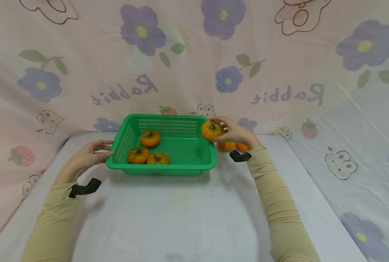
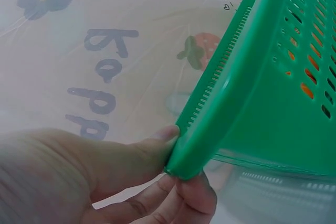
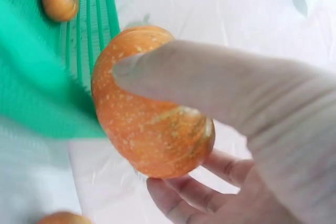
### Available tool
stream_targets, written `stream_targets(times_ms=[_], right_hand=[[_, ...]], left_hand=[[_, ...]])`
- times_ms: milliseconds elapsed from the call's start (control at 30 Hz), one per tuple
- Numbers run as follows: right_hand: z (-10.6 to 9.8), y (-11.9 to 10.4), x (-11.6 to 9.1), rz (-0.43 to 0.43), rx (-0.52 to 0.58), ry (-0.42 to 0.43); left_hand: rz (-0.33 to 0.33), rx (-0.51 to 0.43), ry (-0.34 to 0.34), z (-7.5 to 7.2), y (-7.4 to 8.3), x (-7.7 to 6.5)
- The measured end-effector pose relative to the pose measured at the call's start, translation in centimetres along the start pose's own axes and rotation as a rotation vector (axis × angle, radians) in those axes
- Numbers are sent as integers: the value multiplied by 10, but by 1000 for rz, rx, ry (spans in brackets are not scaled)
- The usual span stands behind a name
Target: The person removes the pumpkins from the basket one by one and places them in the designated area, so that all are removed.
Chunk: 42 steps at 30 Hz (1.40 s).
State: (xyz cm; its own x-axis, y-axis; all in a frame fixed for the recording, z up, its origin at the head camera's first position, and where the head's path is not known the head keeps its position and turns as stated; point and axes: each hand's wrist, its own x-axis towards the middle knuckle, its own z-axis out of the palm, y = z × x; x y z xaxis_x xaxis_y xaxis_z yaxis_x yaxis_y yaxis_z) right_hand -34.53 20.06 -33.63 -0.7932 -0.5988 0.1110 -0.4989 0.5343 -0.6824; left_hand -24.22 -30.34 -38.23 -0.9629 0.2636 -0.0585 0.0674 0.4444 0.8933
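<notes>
A green plastic basket (image 1: 168, 166) with slotted walls stands on the table, and three small orange pumpkins lie inside it, one pumpkin (image 1: 150, 138) at the back and two near the front left. My left hand (image 1: 91, 156) pinches the basket's left rim (image 2: 210, 124) between thumb and fingers. Above the right rim, my right hand (image 1: 235, 131) grips another orange pumpkin (image 1: 212, 130), its thumb across the speckled skin (image 3: 136, 119) in the right wrist view.
Beyond the basket's right side, two more pumpkins (image 1: 226, 146) lie on the white table (image 1: 181, 214), partly hidden by the right hand. A curtain (image 1: 187, 62) printed with flowers and rabbits hangs behind the table and along its sides.
</notes>
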Motion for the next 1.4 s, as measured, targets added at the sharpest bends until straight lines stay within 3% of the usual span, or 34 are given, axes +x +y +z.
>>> stream_targets(times_ms=[200, 433, 633, 867, 1400], right_hand=[[-6, 11, -16, 67, 46, 31], [-13, -4, -37, 123, 87, 31], [-20, 1, -49, 160, 81, 58], [-32, 58, -60, 195, 51, 101], [-50, 95, -101, 300, -30, 193]], left_hand=[[5, -3, 4, 1, -1, -3], [4, -6, 12, 1, -6, -4], [12, 6, 14, -1, -4, -3], [12, 15, 9, -1, -3, 1], [-2, 8, 11, -1, 0, 0]])
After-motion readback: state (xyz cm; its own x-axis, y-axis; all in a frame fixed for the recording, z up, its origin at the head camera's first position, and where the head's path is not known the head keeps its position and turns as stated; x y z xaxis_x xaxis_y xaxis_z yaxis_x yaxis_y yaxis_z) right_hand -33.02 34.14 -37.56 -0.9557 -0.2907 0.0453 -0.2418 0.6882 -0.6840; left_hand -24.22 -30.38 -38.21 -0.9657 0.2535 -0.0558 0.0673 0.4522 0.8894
